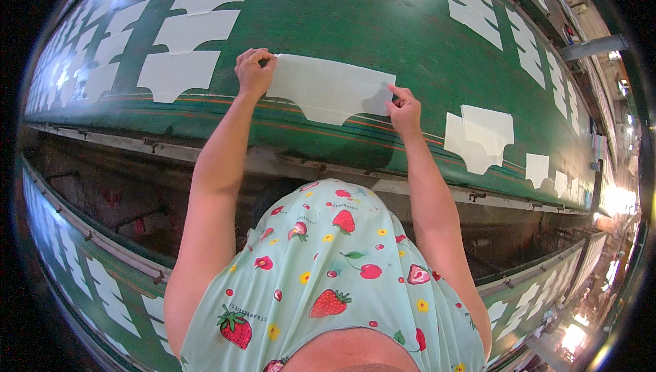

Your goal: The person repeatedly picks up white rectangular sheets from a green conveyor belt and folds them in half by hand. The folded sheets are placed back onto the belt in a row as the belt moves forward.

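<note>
Left hand [257, 71] is pinching one corner of a white sheet [331, 88] lying lengthwise along the table [328, 23]'s near edge; right hand [404, 107], half-curled, is meeting its opposite end, hold unclear.

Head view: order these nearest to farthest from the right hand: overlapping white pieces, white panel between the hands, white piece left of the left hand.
1. White panel, at the right hand.
2. Overlapping white pieces, to that hand's right.
3. White piece, left of the left hand.
</note>
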The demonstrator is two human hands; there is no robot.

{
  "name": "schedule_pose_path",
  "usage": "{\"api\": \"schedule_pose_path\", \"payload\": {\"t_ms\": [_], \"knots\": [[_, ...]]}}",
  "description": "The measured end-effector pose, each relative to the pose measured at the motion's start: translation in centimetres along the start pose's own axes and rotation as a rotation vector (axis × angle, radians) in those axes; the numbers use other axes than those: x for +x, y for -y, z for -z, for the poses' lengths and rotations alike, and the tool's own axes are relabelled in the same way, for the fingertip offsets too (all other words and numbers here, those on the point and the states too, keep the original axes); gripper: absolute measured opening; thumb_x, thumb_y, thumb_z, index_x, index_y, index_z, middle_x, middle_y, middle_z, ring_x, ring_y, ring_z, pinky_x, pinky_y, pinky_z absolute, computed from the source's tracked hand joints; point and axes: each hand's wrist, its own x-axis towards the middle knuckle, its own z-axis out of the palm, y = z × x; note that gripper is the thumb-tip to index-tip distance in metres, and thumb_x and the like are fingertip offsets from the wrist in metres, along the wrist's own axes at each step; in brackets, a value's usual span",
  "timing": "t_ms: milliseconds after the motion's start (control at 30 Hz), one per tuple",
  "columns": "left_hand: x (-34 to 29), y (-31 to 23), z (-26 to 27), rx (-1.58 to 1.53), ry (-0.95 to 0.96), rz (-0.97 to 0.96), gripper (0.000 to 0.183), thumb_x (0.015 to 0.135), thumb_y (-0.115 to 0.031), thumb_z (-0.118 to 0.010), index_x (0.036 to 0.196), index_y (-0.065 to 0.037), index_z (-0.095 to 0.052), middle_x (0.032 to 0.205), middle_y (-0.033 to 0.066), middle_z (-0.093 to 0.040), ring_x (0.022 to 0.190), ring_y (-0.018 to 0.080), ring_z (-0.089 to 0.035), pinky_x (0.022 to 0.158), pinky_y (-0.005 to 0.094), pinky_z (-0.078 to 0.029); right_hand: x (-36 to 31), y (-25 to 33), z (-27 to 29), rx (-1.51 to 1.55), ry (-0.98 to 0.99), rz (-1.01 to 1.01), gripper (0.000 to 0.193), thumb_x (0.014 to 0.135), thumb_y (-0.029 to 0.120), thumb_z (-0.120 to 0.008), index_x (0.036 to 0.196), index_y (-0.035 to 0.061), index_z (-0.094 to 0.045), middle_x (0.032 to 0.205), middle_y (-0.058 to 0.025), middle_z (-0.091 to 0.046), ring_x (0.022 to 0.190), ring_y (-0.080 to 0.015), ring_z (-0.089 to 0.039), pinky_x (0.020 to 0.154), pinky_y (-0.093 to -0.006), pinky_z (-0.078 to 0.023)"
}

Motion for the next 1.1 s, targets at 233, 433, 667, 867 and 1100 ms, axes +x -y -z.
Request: {"api": "schedule_pose_path", "payload": {"t_ms": [233, 433, 667, 867, 1100], "knots": [[-0.5, -2.1, 0.0, 0.105, -0.028, 0.072, 0.011, 0.089, -0.032, -0.085, 0.092, -0.021, -0.084, 0.127, -0.0058, -0.076, 0.136, 0.025, -0.058, 0.116, 0.0474, -0.04, 0.4, -0.7, 0.4, -0.03, 0.005, -0.068, 0.048, 0.083, 0.0, -0.082, 0.131, 0.0019, -0.079, 0.118, -0.0065, -0.074, 0.077, -0.0105, -0.066, 0.073, -0.0269, -0.057], [-0.6, -2.9, 0.6, 0.157, -0.004, 0.055, 0.014, 0.09, -0.033, -0.085, 0.098, -0.021, -0.084, 0.129, -0.0044, -0.075, 0.138, 0.0257, -0.058, 0.117, 0.0475, -0.04, 0.4, -0.8, 0.2, 0.016, -0.007, -0.076, 0.048, 0.083, 0.001, -0.081, 0.13, 0.0033, -0.08, 0.116, -0.0069, -0.075, 0.075, -0.0106, -0.066, 0.071, -0.027, -0.057], [-0.6, -4.0, 0.8, 0.32, 0.221, 0.045, 0.096, 0.101, -0.051, -0.071, 0.175, -0.01, -0.025, 0.179, 0.0181, -0.029, 0.165, 0.0373, -0.026, 0.135, 0.0528, -0.018, 0.5, -1.0, 0.3, -0.026, -0.014, -0.002, 0.047, 0.082, 0.003, -0.081, 0.129, 0.0042, -0.08, 0.114, -0.0076, -0.076, 0.076, -0.011, -0.068, 0.07, -0.0272, -0.057], [-5.5, -7.4, 0.1, 0.487, 0.441, -0.366, 0.1, 0.104, -0.06, -0.063, 0.17, 0.007, -0.028, 0.181, 0.0272, -0.022, 0.168, 0.0483, -0.015, 0.137, 0.0587, -0.012, 0.6, -1.0, 0.5, 0.11, 0.013, -0.117, 0.047, 0.082, 0.001, -0.08, 0.129, 0.0032, -0.08, 0.114, -0.0074, -0.076, 0.076, -0.011, -0.068, 0.071, -0.0279, -0.058], [-11.2, -18.2, -4.1, 0.247, 0.617, -0.627, 0.103, 0.103, -0.066, -0.06, 0.169, 0.008, -0.032, 0.181, 0.0249, -0.023, 0.168, 0.0464, -0.016, 0.137, 0.0608, -0.011, 0.5, -0.1, 1.1, 0.17, 0.06, -0.175, 0.048, 0.086, 0.0, -0.076, 0.134, -0.0008, -0.076, 0.114, -0.0073, -0.076, 0.082, -0.0105, -0.071, 0.071, -0.0274, -0.06]]}}
